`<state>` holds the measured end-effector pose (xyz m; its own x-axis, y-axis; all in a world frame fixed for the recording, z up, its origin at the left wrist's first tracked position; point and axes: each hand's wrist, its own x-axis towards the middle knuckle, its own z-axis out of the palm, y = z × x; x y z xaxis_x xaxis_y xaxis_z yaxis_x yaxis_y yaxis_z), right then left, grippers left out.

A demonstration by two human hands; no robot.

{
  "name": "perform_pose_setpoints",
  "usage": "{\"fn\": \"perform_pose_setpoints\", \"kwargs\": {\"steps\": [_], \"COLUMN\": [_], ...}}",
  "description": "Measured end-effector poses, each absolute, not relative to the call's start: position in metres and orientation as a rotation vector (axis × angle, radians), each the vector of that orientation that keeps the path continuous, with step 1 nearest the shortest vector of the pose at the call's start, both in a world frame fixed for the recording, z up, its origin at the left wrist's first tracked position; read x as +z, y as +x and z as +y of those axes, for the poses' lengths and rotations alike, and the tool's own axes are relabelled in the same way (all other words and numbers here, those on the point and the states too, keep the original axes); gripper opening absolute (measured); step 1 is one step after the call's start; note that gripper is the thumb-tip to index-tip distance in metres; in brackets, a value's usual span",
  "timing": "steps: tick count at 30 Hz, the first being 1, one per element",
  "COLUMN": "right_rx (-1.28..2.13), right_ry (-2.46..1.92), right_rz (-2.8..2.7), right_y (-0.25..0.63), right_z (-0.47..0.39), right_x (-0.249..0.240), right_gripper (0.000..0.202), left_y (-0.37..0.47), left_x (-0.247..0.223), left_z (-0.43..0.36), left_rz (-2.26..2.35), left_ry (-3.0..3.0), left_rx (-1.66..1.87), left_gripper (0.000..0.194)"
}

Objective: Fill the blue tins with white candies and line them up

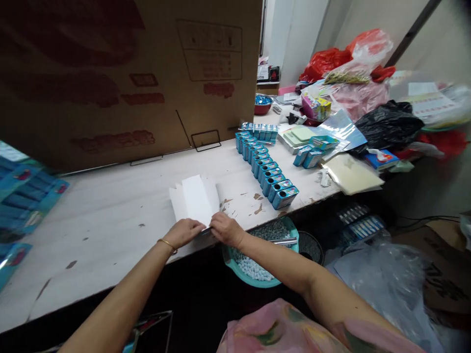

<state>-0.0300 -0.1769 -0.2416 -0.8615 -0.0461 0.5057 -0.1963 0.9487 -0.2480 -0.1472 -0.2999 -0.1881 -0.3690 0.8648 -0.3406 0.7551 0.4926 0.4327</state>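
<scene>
An unfolded white card piece (198, 198) with raised flaps lies on the worn white table, close to its front edge. The fingers of my left hand (184, 232) are closed on its near left edge. Just to the right, my right hand (226, 229) pinches the same near edge, its fingertips almost touching those of my left hand. To the right of the card, small blue boxes (267, 171) stand in a slanting row, several with dark round openings on top.
A large cardboard box (128, 83) stands behind the card. Blue packages (25, 191) are at the left. Below the table edge, a turquoise basin (257, 282) holds small pellets. Plastic bags (390, 125) and papers crowd the right side.
</scene>
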Motion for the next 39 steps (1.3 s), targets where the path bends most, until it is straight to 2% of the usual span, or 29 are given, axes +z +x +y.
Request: {"fn": "perform_pose_setpoints", "kwargs": {"steps": [5, 10, 12, 14, 16, 18, 19, 22, 25, 31, 36, 39], "right_rx": [0.756, 0.971, 0.983, 0.934, 0.808, 0.598, 0.471, 0.118, -0.066, -0.041, 0.176, 0.095], "right_ry": [-0.006, 0.018, 0.022, 0.046, 0.057, 0.064, 0.059, 0.042, 0.109, 0.216, 0.340, 0.448], "right_rz": [-2.434, -2.355, -2.350, -2.388, -2.489, -2.651, -2.734, -2.920, -3.037, -3.484, -3.792, -3.795], "right_y": [-0.030, -0.030, -0.029, -0.028, -0.028, -0.029, -0.030, -0.034, -0.045, -0.080, -0.087, -0.081], "right_z": [-0.182, -0.183, -0.182, -0.182, -0.184, -0.187, -0.188, -0.192, -0.191, -0.185, -0.189, -0.198], "right_x": [-0.239, -0.234, -0.234, -0.234, -0.234, -0.233, -0.232, -0.225, -0.216, -0.197, -0.188, -0.184], "right_gripper": [0.015, 0.039, 0.047, 0.048, 0.043, 0.033, 0.029, 0.020, 0.021, 0.016, 0.026, 0.027], "left_y": [-0.155, -0.155, -0.153, -0.150, -0.144, -0.136, -0.131, -0.121, -0.117, -0.126, -0.129, -0.139], "left_x": [-0.187, -0.202, -0.206, -0.208, -0.209, -0.210, -0.210, -0.207, -0.201, -0.196, -0.200, -0.196], "left_z": [-0.307, -0.305, -0.303, -0.303, -0.304, -0.306, -0.307, -0.309, -0.305, -0.286, -0.291, -0.303], "left_rz": [2.087, 2.166, 2.237, 2.345, 2.502, 2.654, 2.694, 2.663, 2.570, 2.392, 2.234, 2.143], "left_ry": [1.321, 1.068, 0.889, 0.846, 0.997, 1.200, 1.282, 1.417, 1.469, 1.327, 1.258, 1.277], "left_rx": [0.463, 0.577, 0.649, 0.679, 0.622, 0.455, 0.353, 0.109, -0.049, -0.234, -0.192, 0.030], "left_gripper": [0.022, 0.009, 0.017, 0.023, 0.020, 0.013, 0.015, 0.025, 0.018, 0.020, 0.019, 0.022]}}
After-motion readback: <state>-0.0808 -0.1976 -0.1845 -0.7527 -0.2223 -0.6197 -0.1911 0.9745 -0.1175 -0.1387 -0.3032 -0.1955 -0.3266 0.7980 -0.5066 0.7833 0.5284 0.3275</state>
